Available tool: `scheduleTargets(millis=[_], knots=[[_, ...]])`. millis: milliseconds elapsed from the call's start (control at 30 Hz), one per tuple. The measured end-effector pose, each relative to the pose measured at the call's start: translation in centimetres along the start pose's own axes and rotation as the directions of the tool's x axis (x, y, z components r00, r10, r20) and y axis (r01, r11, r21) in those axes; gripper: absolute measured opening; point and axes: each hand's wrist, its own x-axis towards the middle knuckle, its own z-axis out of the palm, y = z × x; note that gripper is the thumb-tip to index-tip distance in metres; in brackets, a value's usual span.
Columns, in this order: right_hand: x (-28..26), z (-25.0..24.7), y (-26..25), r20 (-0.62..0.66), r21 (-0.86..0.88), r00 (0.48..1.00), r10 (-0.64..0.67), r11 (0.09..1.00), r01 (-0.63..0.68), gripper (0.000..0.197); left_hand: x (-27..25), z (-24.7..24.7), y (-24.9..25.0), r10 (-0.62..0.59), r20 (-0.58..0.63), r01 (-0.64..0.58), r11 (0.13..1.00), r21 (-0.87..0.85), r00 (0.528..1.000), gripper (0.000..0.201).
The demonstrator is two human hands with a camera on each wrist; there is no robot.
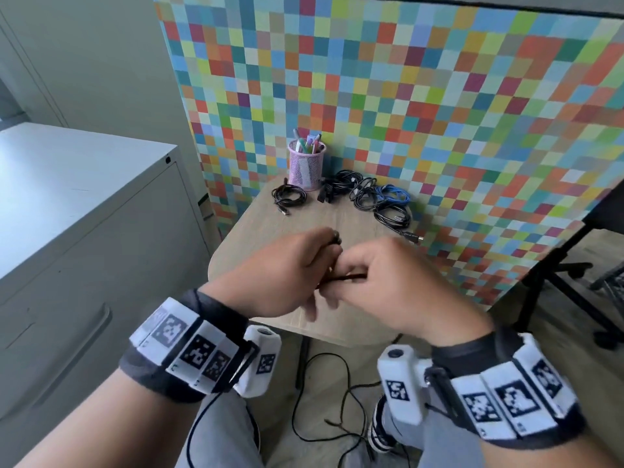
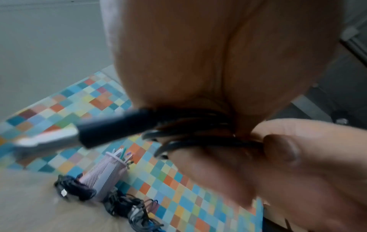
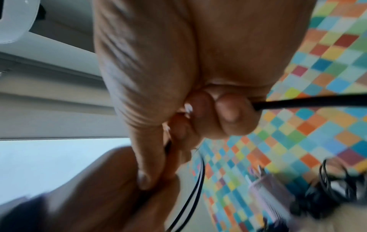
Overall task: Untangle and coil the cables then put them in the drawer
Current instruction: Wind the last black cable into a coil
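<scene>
Both hands meet above the small wooden table (image 1: 263, 238). My left hand (image 1: 304, 261) holds several loops of a black cable (image 2: 198, 125), and its USB plug (image 2: 69, 138) sticks out past the fingers. My right hand (image 1: 368, 271) pinches the same black cable (image 1: 341, 276), with fingers curled round the strand (image 3: 298, 102). The rest of this cable (image 1: 341, 400) hangs down to the floor. At the back of the table lie a coiled black cable (image 1: 288, 194), a black tangle (image 1: 337, 187), a blue cable (image 1: 393, 194) and another black coil (image 1: 393, 216).
A pink mesh pen cup (image 1: 306, 165) stands behind the cables against the multicoloured checkered wall panel (image 1: 439, 113). A grey filing cabinet (image 1: 67, 204) stands on the left, its drawer (image 1: 77, 332) closed. Black chair legs (image 1: 557, 282) are on the right.
</scene>
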Motion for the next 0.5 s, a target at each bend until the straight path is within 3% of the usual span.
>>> scheduleTargets(millis=[67,167,233,300,400,500], knots=[[-0.1,-1.6,0.8,-0.078,0.078,0.997,0.008,0.997,-0.002,0.027,-0.3,-0.2,0.0,-0.047,0.082,0.051,0.998,-0.041,0.996,0.032],[-0.1,-3.7,2.0,-0.207,0.228,0.978,-0.009,0.972,0.057,0.014,-0.7,-0.8,-0.8,-0.071,0.14,0.111,0.947,-0.3,0.988,0.049],[0.0,-4.7,3.7,-0.327,0.278,0.945,0.016,0.957,0.08,0.01,-0.9,-1.1,-1.5,-0.043,0.105,0.093,0.838,-0.538,0.994,0.049],[0.3,-4.7,5.5,-0.406,0.269,0.912,0.049,0.961,0.068,0.01,-1.1,-1.4,-1.7,0.001,0.031,0.023,0.655,-0.756,1.0,0.038],[0.9,-2.7,6.6,-0.376,0.251,0.917,0.132,0.967,-0.036,0.016,-0.8,-1.8,-1.0,0.045,-0.117,-0.125,0.425,-0.896,0.992,0.028],[1.1,0.9,5.6,-0.198,0.189,0.962,0.19,0.97,-0.153,0.019,0.0,-1.4,0.1,0.022,-0.3,-0.288,0.36,-0.887,0.954,0.028]])
